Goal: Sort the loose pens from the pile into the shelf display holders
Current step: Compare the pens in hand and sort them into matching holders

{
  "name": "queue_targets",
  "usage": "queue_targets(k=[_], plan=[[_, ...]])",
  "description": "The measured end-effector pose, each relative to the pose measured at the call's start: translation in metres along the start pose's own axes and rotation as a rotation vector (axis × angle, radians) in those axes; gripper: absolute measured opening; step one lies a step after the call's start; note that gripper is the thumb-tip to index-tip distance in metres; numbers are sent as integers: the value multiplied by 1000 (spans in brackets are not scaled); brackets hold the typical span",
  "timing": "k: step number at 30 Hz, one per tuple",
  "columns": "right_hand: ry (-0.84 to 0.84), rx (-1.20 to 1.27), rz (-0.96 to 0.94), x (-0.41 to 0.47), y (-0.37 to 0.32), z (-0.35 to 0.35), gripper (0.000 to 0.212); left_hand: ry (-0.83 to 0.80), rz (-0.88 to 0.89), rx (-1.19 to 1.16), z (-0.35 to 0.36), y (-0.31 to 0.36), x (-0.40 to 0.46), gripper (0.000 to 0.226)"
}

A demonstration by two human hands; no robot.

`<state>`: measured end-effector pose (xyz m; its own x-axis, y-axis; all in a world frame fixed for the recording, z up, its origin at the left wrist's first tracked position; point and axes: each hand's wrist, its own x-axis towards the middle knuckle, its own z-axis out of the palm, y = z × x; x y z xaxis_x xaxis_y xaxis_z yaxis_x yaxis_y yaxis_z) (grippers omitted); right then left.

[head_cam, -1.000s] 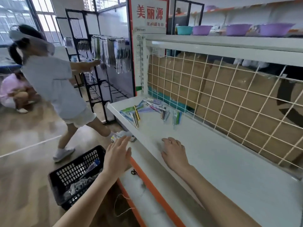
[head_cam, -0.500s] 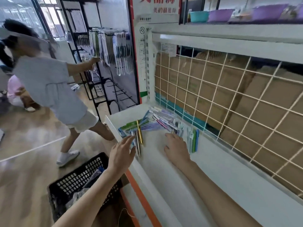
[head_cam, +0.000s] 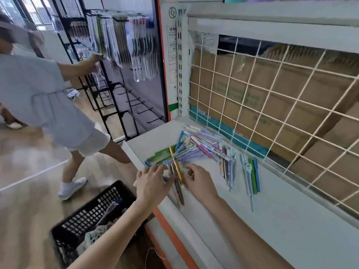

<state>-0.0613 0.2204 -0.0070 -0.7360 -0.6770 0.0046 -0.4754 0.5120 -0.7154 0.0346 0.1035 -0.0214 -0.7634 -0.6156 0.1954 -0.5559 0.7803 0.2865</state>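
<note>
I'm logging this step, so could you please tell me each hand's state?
Left hand: open, fingers at the pens, gripping nothing.
Right hand: open, beside the gold pen.

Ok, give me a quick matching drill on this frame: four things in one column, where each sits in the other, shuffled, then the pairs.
Things:
1. gold pen
2. black basket
3. cardboard boxes
4. green and blue pens

Places:
A. behind the wire grid
B. on the floor, below the shelf edge
C. between the left hand and right hand
D. lying apart, right of the main pile

Pairs: 1-C, 2-B, 3-A, 4-D
</note>
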Motion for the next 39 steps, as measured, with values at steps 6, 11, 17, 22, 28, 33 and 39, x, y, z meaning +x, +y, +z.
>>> queue_targets(k=[6,11,17,22,28,33,39], plan=[[22,74,61,18,-13,10,30,-143,-46,-30,6,9,24,44],[-38,66,117,26,-14,13,31,-162,-98,-259,7,0,31,45],[-184,169,162,32,-19,7,17,-168,-111,-443,-5,-2,27,56],[-199,175,197,26,-25,4,22,-159,-131,-580,-4,-8,26,60],[-187,8,138,19,-36,12,21,-112,-103,-719,4,-17,20,55],[-226,-5,113,18,-40,10,14,-81,-119,-870,6,-21,17,56],[-126,461,328,8,-36,7,19,-84,-165,-1022,0,-24,19,53]])
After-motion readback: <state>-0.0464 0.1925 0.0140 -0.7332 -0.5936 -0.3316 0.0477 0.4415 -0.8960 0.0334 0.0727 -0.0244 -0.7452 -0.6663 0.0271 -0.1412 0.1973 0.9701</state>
